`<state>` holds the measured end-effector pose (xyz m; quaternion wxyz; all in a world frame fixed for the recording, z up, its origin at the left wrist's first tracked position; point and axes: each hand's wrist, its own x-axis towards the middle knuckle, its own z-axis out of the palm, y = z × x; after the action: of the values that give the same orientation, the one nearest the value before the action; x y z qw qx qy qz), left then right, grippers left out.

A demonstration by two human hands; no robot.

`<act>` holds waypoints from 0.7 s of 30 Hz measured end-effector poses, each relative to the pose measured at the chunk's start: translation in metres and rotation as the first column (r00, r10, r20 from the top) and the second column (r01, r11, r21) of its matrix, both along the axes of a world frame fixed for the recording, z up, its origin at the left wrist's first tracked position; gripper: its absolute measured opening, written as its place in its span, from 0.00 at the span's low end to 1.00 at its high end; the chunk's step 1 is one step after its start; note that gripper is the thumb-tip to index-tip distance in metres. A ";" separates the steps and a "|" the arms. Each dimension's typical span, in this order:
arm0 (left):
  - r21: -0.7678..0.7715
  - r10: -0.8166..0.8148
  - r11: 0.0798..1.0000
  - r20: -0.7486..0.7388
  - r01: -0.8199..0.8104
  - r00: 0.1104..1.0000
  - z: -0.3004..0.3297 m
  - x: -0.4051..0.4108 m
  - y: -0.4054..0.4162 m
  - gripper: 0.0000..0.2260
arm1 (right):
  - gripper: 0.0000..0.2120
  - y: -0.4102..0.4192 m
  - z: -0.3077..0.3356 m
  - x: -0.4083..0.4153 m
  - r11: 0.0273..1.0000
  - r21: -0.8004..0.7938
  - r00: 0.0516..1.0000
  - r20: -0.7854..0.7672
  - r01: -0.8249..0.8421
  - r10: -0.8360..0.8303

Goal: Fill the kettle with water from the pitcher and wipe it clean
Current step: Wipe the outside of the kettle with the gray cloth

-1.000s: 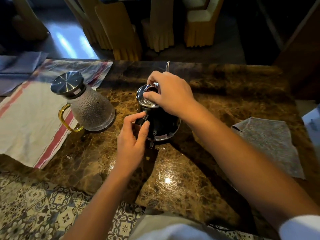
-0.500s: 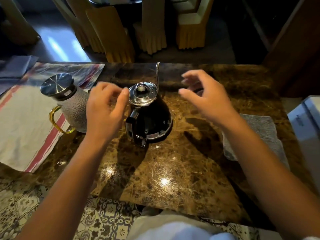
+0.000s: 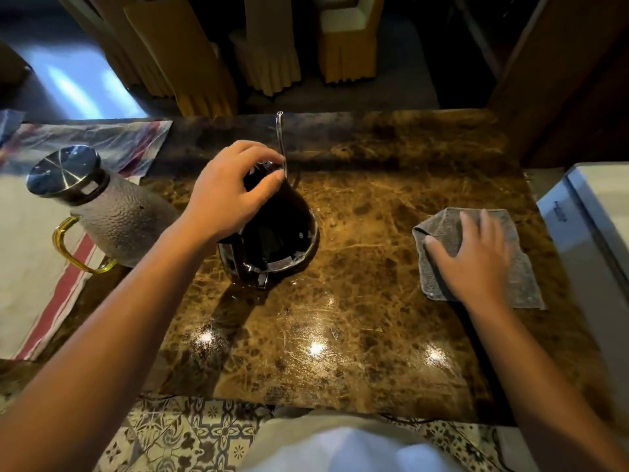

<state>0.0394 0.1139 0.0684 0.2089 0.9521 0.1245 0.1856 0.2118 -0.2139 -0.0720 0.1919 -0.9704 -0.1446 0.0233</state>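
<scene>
A black kettle with a thin gooseneck spout stands upright in the middle of the brown marble counter. My left hand covers its top, fingers curled around the lid, which is hidden beneath them. To the left stands a textured glass pitcher with a steel lid and a yellow handle. My right hand lies flat with fingers spread on a grey cloth at the right of the counter, pressing its left corner, which is folded up.
A white towel with red stripes lies under and beside the pitcher. A white appliance stands off the counter's right edge. Covered chairs stand beyond the far edge. Patterned floor tiles show below.
My left hand has moved from beside the kettle onto its top. My right hand has swung right, away from the kettle, and come down on the grey cloth.
</scene>
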 end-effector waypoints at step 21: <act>-0.120 0.014 0.993 -0.008 -0.015 1.000 -0.003 0.000 0.001 0.21 | 0.07 0.011 0.017 -0.021 0.776 0.631 0.976 -0.173 0.006 0.134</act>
<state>0.0397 0.1150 0.0658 0.2639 0.9375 0.1433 0.1758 0.1909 -0.2034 -0.0546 0.5171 -0.8376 -0.1563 0.0817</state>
